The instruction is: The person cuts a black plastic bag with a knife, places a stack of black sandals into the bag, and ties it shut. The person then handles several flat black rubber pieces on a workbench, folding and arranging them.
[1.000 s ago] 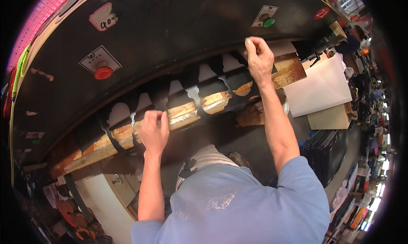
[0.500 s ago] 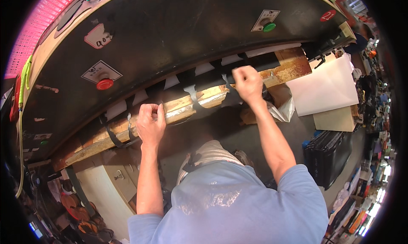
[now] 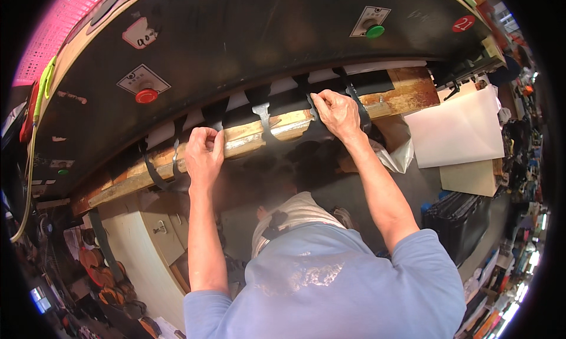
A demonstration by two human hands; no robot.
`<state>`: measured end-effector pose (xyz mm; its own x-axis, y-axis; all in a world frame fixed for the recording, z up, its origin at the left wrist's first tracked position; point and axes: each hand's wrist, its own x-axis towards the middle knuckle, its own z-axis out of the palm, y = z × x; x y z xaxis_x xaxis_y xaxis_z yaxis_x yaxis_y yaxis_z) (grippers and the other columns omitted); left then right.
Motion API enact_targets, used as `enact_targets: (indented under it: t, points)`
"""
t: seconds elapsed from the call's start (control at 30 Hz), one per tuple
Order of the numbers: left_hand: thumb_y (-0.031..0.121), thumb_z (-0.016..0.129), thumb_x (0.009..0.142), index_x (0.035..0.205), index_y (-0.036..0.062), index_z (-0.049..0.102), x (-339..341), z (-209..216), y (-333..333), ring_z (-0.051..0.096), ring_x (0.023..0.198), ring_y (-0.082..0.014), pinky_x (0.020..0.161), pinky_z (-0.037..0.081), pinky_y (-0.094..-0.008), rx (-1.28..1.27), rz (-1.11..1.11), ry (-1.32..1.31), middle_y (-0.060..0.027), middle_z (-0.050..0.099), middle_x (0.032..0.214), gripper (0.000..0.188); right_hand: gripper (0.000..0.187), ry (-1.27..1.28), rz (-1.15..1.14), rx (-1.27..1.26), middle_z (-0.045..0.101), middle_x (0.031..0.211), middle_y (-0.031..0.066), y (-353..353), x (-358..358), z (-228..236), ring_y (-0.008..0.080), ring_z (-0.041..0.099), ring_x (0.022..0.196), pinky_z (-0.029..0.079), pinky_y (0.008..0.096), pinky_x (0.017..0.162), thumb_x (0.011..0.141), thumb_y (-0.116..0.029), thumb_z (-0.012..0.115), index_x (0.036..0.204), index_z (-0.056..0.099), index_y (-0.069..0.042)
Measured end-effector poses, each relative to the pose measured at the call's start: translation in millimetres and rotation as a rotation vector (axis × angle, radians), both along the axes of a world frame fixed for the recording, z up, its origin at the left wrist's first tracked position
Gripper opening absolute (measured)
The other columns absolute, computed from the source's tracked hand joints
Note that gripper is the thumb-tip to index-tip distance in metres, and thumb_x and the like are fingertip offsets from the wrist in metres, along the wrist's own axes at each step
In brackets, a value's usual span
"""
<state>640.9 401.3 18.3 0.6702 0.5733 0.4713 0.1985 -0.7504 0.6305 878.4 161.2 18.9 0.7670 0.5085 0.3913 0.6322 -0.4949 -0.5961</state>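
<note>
A black sheet [image 3: 257, 97] with strip-like bands and openings lies over a long wooden bar [image 3: 242, 130] under the dark machine front. Some bands hang as loops over the bar's near edge. My right hand [image 3: 338, 113] is closed, thumb and fingertips pinching one narrow black band near the bar's right half. My left hand [image 3: 204, 156] rests against the bar left of its middle, fingers curled together at the lower end of another band. What lies between those fingers is hidden.
The dark machine panel [image 3: 265, 38] carries a red button [image 3: 146, 95] and a green button [image 3: 374, 31]. White sheets [image 3: 460, 126] lie at right, above a black bundle [image 3: 457, 224]. A pale cabinet [image 3: 135, 238] stands at lower left. A pink basket [image 3: 56, 29] sits at upper left.
My right hand has come down slightly left and now pinches a black band. My left hand stays at the bar, its fingers a little more curled. The view has shifted slightly.
</note>
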Motion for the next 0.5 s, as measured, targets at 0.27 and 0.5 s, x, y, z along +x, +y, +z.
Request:
enact_targets:
  t: [0.27, 0.5]
  points:
    - [0.005, 0.078, 0.091, 0.087, 0.0009, 0.065, -16.0, -18.5, -4.6, 0.062, 0.067, -0.0198, 0.063, 0.051, -0.0326, 0.012, 0.013, 0.014, -0.0093, 0.063, 0.083, 0.014, 0.024, 0.272, -0.020, 0.093, 0.064, 0.064, 0.0110, -9.1, -17.2, -7.9, 0.0176, 0.060, 0.054, 0.048, 0.0339, 0.056, 0.098, -0.023, 0.073, 0.087, 0.073, -0.002]
    - [0.013, 0.076, 0.093, 0.093, 0.0014, 0.070, -61.0, -8.2, -21.8, 0.069, 0.078, -0.0351, 0.070, 0.054, -0.0422, -0.176, -0.077, 0.330, -0.0156, 0.070, 0.089, 0.013, 0.036, 0.069, 0.207, 0.292, 0.072, 0.112, 0.0183, 36.4, -69.8, -3.9, 0.0282, 0.071, 0.100, 0.057, 0.0359, 0.085, 0.086, -0.017, 0.083, 0.114, 0.072, 0.001]
